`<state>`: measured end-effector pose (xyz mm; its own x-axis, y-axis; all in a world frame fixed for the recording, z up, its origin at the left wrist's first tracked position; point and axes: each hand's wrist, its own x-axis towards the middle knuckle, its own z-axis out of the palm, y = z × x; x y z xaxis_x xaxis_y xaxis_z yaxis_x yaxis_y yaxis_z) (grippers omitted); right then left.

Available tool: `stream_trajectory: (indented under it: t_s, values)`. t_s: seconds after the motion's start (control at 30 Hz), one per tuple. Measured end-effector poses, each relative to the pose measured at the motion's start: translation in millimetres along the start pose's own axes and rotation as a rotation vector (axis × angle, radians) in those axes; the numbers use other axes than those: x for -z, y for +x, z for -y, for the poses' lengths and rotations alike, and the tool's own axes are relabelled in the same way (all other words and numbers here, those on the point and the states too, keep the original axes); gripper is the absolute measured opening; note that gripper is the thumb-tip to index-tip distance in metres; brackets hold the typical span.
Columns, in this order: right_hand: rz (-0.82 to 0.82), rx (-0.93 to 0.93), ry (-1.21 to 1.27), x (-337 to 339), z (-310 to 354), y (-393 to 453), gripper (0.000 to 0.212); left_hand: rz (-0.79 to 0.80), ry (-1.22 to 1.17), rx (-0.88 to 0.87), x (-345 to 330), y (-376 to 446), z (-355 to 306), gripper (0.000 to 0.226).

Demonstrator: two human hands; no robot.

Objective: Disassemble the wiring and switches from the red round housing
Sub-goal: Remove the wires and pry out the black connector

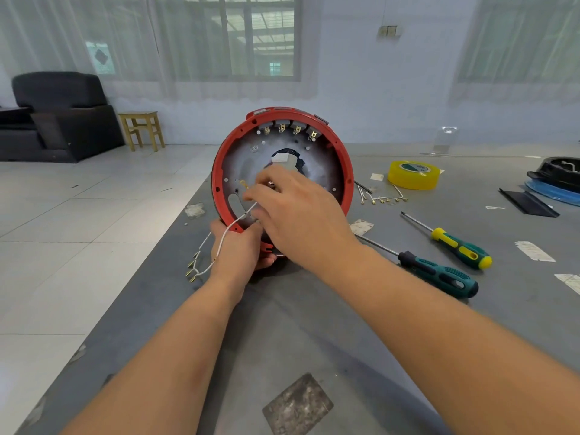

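The red round housing [345, 180] stands on its edge on the grey table, open side toward me, with a grey metal plate inside and several switches [288, 129] along its top rim. My left hand [240, 251] grips the housing's bottom rim. My right hand [292, 211] reaches inside and pinches a white wire [226, 231] near a yellow terminal. The wire trails out over the rim to several brass connectors [192, 268] hanging left of my left hand.
Two green-handled screwdrivers [439, 273] [459, 248] lie right of the housing. Loose white wires with terminals [384, 198] and a yellow tape roll [412, 174] sit behind them. Black and blue parts [555, 180] rest far right. The table's left edge [175, 233] drops to a tiled floor.
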<state>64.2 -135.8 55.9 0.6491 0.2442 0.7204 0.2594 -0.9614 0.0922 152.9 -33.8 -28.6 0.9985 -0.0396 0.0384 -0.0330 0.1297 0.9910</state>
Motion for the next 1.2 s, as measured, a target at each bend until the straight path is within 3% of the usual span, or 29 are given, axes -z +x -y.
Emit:
stream_trajectory:
  t_s: [0.13,0.27,0.43,0.57,0.67,0.9,1.03,1.2]
  values:
    - [0.136,0.116,-0.101,-9,-5,16,0.022,0.020,0.002,0.004,0,-1,-3,0.042]
    - [0.153,0.114,-0.080,-14,-2,19,0.027,0.020,0.004,-0.011,-2,-7,-6,0.037]
    - [0.026,-0.053,0.207,-9,3,25,0.022,0.100,0.011,0.025,0,-12,-14,0.052]
    - [-0.054,-0.209,0.439,-7,2,39,0.016,0.137,0.093,0.050,1,-14,-22,0.083]
    - [-0.099,-0.324,0.564,-4,-2,52,0.012,0.154,0.171,0.078,3,-16,-30,0.093]
    - [-0.213,-0.554,0.659,9,-28,75,0.014,0.169,0.223,0.165,8,-15,-46,0.030]
    - [-0.212,-0.756,0.749,13,-58,73,0.009,0.209,0.266,0.184,21,-12,-53,0.018]
    - [-0.278,-1.059,0.972,11,-88,46,0.010,0.183,0.339,0.233,34,-7,-63,0.021]
